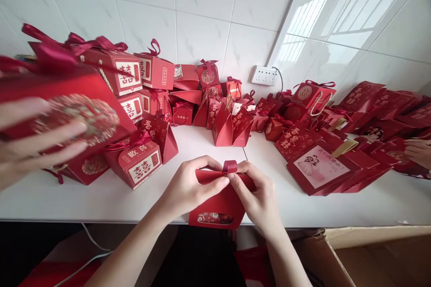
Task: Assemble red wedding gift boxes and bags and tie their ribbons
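Note:
A red gift box (217, 204) with a small oval window low on its front stands at the table's front edge between my hands. My left hand (193, 186) is closed at its top, thumb and fingers pinching by the dark red ribbon (230, 166). From the other side my right hand (257, 188) grips the same spot, its thumb tip against the ribbon. The ribbon sticks up in a loop above the fingertips; whether it is knotted underneath is hidden. Just to the left sits a red box (138, 161) with white labels and a ribbon bow.
Another person's hand (43, 139), blurred, holds a large red box (77, 107) at the left. A further hand (419, 151) touches flat red bags (336, 170) at right. Stacked gift boxes (124, 71) line the wall near a power strip (264, 75). A cardboard box (370, 237) stands below the table.

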Motion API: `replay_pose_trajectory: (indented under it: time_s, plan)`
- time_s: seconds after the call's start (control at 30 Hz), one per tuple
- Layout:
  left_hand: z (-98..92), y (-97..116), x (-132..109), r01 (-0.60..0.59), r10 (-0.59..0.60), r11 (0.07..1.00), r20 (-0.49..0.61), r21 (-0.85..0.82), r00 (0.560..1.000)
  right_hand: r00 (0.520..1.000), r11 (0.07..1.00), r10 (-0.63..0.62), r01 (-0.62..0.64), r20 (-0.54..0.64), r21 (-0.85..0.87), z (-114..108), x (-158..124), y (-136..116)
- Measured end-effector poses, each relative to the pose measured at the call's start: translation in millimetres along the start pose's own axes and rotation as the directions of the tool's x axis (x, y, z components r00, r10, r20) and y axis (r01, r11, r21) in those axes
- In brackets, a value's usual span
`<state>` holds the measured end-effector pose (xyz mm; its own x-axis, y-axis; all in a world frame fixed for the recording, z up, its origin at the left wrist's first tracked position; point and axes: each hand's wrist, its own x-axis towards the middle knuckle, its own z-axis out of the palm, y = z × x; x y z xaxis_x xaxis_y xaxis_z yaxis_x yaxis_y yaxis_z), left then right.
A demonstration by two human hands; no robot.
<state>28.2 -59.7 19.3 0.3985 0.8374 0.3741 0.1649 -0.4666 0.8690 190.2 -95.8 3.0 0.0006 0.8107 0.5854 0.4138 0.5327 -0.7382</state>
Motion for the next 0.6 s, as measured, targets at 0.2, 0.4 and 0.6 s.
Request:
replay_pose_trajectory:
  time_s: [0.2, 0.4, 0.6]
  plan:
    - [-1.4, -5, -2, -0.047, 0.047, 0.998, -0.009, 0.044, 0.999, 1.000, 0.999, 0.019, -0.019, 0.000, 0.044, 2, -2, 5]
    - [-2.5, -9, -2, -0.064, 0.064, 0.998, 0.014, 0.005, 0.998, 1.000, 0.997, -0.007, 0.005, 0.021, 0.077, 1, -5, 10]
    - [-3.0, -7, 4, -0.034, 0.036, 0.998, 0.052, -0.045, 0.998, 0.994, 0.995, -0.087, 0.084, 0.060, 0.058, -8, 5, 6]
